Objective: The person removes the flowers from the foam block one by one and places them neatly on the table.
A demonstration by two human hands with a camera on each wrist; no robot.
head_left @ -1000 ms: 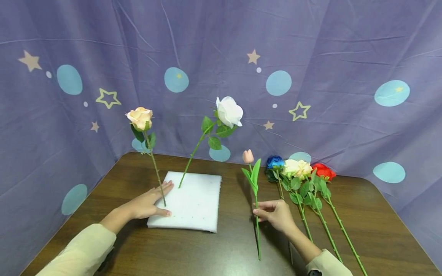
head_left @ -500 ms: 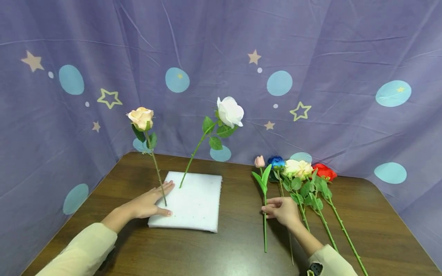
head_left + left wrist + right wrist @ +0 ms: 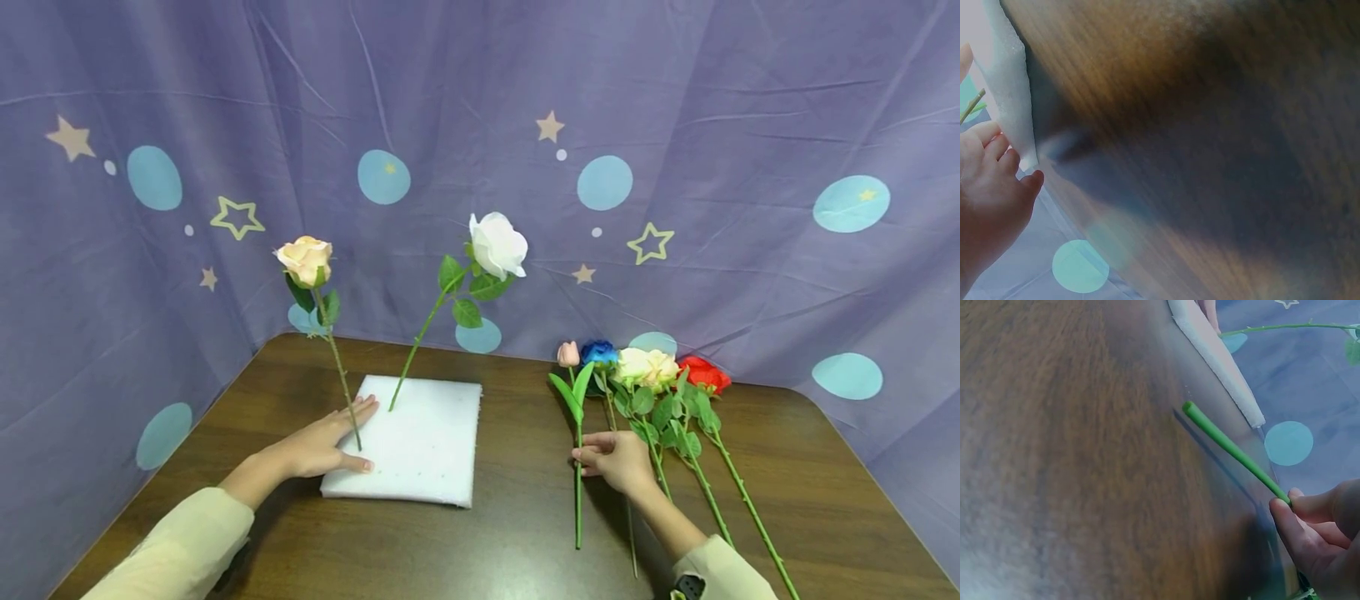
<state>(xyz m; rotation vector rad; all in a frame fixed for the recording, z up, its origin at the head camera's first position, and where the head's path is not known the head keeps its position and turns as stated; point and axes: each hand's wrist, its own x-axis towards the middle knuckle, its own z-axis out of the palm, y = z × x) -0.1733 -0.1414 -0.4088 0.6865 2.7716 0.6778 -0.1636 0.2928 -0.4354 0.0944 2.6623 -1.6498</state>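
My left hand (image 3: 318, 447) rests with fingers spread on the left side of a white foam block (image 3: 431, 433). A peach rose (image 3: 304, 262) and a white rose (image 3: 498, 247) rise from that block on tilted stems. The peach rose's stem passes between thumb and forefinger. My right hand (image 3: 618, 462) pinches the green stem of a pink tulip (image 3: 577, 410), right of the block. In the right wrist view the tulip's stem (image 3: 1229, 447) juts out past the thumb and fingertips, its cut end just over the table. The left wrist view shows my left hand (image 3: 997, 181) at the foam's edge.
Right of the tulip lie a blue rose (image 3: 598, 353), cream roses (image 3: 645, 367) and a red rose (image 3: 703, 375), stems toward me, partly under my right forearm. They lie on a brown wooden table (image 3: 517, 533). A purple curtain (image 3: 480, 100) hangs behind.
My right hand has moved a little to the right with the tulip, bringing its flower beside the blue rose and lower. My left hand stays on the foam block.
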